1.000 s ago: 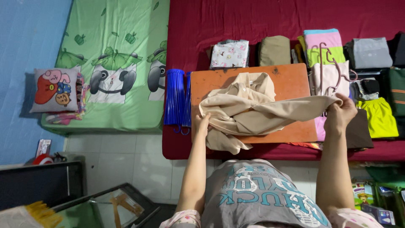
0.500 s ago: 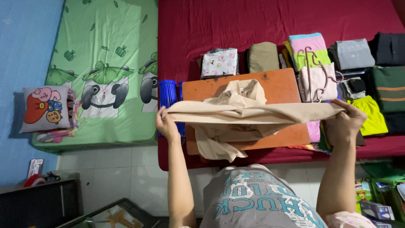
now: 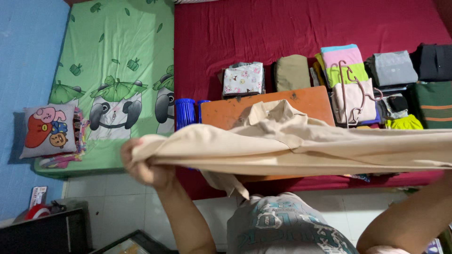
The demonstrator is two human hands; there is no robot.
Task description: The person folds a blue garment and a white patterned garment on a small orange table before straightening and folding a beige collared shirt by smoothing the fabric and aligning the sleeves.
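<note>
A beige collared shirt (image 3: 292, 146) is stretched wide in the air above an orange board (image 3: 226, 113) that lies on the red bed (image 3: 263, 33). My left hand (image 3: 146, 164) grips the shirt's left end, fingers closed around the cloth. The shirt runs off the right edge of the view. Only my right forearm (image 3: 409, 221) shows at the lower right; the hand itself is outside the picture. The shirt's collar (image 3: 273, 110) still rests on the board.
Folded clothes lie in stacks behind and right of the board, among them a patterned white piece (image 3: 242, 77) and an olive one (image 3: 292, 71). A pink hanger (image 3: 351, 94) lies on a cream stack. Blue ribbed items (image 3: 185, 113) stand left of the board. A green cartoon mattress (image 3: 117, 51) and pillow (image 3: 47, 129) lie left.
Both hands have lifted the shirt off the board and pulled it wider apart. The left hand moved left and toward me; the right hand has gone out of the picture.
</note>
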